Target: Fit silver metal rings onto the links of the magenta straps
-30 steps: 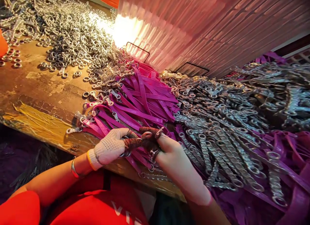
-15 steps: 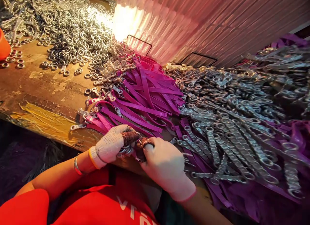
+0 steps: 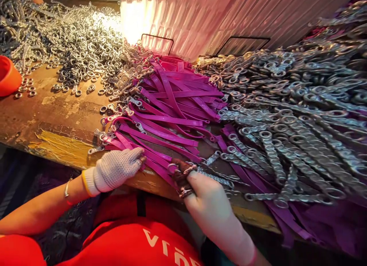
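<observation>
The fingers (image 3: 134, 156) of the left hand (image 3: 116, 168), in a knitted white glove, lie together and flat, pressing down on the near ends of the purple straps (image 3: 169, 117); they close around nothing that shows. The fingers (image 3: 183, 173) of the right hand (image 3: 208, 205), their tips wrapped in dark reddish-brown covering, are pinched shut on a small metal ring (image 3: 172, 168) at the end of one strap, and a second ring sits against the lower knuckle. Just right of these fingertips a short length of chain (image 3: 213, 178) runs away across the wooden table (image 3: 54, 117). Beyond the left fingers the straps fan out, each tipped with silver fittings. Farther right of the right fingers lies a thick heap of chains (image 3: 286, 117) over more purple strap. Well beyond the left fingers, at the far left, spreads a heap of loose rings (image 3: 77, 48), with an orange bowl (image 3: 8, 77) at the table's edge. A ribbed pink sheet (image 3: 206, 17) stands behind the straps.
</observation>
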The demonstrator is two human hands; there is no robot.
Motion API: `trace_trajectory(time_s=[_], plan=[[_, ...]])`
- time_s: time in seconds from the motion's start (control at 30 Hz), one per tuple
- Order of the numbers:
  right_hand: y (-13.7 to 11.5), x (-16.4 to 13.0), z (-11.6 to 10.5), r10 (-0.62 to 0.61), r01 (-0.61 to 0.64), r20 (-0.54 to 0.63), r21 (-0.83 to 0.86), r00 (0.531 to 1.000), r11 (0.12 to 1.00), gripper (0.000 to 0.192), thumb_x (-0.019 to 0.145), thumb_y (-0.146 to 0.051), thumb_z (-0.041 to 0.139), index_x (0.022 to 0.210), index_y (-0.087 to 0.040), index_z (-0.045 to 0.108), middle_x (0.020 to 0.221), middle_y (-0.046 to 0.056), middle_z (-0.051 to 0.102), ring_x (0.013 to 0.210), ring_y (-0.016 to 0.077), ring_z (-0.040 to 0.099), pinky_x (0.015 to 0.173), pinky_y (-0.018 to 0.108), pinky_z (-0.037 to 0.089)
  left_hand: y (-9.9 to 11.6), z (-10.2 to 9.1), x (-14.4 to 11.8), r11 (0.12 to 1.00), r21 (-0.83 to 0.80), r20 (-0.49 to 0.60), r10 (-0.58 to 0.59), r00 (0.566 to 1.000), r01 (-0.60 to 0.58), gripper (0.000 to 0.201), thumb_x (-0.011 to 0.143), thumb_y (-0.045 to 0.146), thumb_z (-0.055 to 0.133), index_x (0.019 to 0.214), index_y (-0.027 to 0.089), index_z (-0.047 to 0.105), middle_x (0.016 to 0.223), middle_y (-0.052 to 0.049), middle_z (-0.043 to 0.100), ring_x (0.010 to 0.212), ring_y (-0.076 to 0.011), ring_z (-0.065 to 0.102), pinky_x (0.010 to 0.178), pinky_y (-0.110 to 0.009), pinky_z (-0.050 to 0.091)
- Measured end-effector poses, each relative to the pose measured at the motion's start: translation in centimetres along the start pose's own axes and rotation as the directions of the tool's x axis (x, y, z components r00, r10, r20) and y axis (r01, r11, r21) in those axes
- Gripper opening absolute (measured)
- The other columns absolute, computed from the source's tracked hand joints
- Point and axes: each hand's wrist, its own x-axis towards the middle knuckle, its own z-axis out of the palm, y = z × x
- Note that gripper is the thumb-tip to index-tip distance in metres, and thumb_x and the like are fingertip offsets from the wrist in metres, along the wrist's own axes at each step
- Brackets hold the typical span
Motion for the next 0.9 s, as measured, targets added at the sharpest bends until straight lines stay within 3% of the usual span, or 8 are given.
trace_trajectory(time_s=[0.13,0.27,0.33,0.43,0.53,0.67,0.83,0.9], plan=[[-0.5,-0.3,1.4,-0.113,0.121,-0.114,0.070,0.987,0.990,0.045,0.078,-0.005,0.043,0.116,-0.018,0.063,0.101,0.009,0.073,0.090,0.0212,0.069,0.078,0.031,0.055,1.3,0.8,1.3,0.999,0.013,-0.117,0.034,0.993,-0.033,0.036,0.090,0.011,0.043,0.116,0.015,0.069,0.118,-0.015,0.068,0.104,-0.0263,0.066,0.087,-0.037,0.053],[-0.2,-0.2,0.4,-0.139,0.161,-0.203,0.096,0.969,0.982,0.050,0.081,-0.005,0.044,0.126,-0.020,0.059,0.107,0.007,0.073,0.095,0.0202,0.069,0.082,0.030,0.055,3.2,-1.7,2.4,0.905,-0.425,-0.301,-0.147,0.942,0.005,0.026,0.093,0.023,0.051,0.108,0.014,0.071,0.098,-0.009,0.072,0.086,-0.0188,0.067,0.080,-0.030,0.054],[-0.2,-0.1,-0.4,-0.151,0.170,-0.243,0.060,0.958,0.984,0.050,0.080,-0.004,0.044,0.125,-0.019,0.059,0.103,0.007,0.073,0.090,0.0197,0.069,0.077,0.029,0.054,4.6,-2.6,3.0,0.698,-0.711,-0.164,-0.289,0.943,0.090,0.026,0.093,0.031,0.055,0.107,0.015,0.071,0.084,-0.004,0.070,0.064,-0.0115,0.061,0.062,-0.023,0.050],[-0.2,0.2,-1.3,-0.161,0.145,-0.260,-0.077,0.952,0.986,0.043,0.074,-0.004,0.045,0.110,-0.016,0.065,0.089,0.007,0.072,0.076,0.0194,0.067,0.068,0.028,0.051,6.4,-2.7,4.3,0.311,-0.925,0.125,-0.293,0.948,0.217,0.031,0.089,0.041,0.061,0.101,0.014,0.069,0.066,0.001,0.060,0.047,-0.0060,0.045,0.045,-0.017,0.037],[-0.3,0.4,-1.7,-0.125,0.076,-0.193,-0.247,0.973,0.966,0.028,0.066,-0.004,0.048,0.081,-0.019,0.066,0.073,0.004,0.068,0.064,0.0175,0.061,0.060,0.026,0.043,7.5,-1.8,5.4,0.185,-0.945,0.220,-0.258,0.941,0.272,0.036,0.085,0.047,0.065,0.085,0.012,0.065,0.059,0.003,0.052,0.046,-0.0055,0.041,0.043,-0.017,0.032],[-0.4,0.6,-2.0,-0.056,0.002,-0.112,-0.430,0.992,0.903,0.018,0.065,-0.005,0.054,0.070,-0.019,0.064,0.076,0.006,0.069,0.060,0.0159,0.057,0.056,0.028,0.034,8.0,-0.6,6.2,0.272,-0.915,0.236,-0.239,0.942,0.298,0.038,0.089,0.049,0.057,0.078,0.013,0.059,0.059,0.002,0.053,0.047,-0.0076,0.042,0.044,-0.019,0.033],[0.1,0.6,-2.0,-0.104,0.020,-0.118,-0.564,0.988,0.826,0.013,0.072,-0.009,0.058,0.066,-0.019,0.063,0.074,0.008,0.068,0.054,0.0161,0.054,0.053,0.031,0.027,7.8,0.1,6.7,0.756,-0.644,0.018,-0.135,0.991,0.114,0.023,0.094,0.032,0.050,0.084,0.016,0.063,0.079,-0.003,0.066,0.070,-0.0141,0.057,0.066,-0.024,0.043],[0.5,0.5,-1.9,-0.122,0.017,-0.149,-0.564,0.981,0.826,0.014,0.071,-0.008,0.057,0.065,-0.019,0.063,0.074,0.008,0.068,0.053,0.0162,0.053,0.053,0.031,0.027,7.6,0.2,7.1,0.863,-0.503,-0.024,-0.068,0.997,0.047,0.018,0.092,0.023,0.049,0.087,0.017,0.064,0.086,-0.004,0.068,0.079,-0.0162,0.059,0.074,-0.026,0.043]])
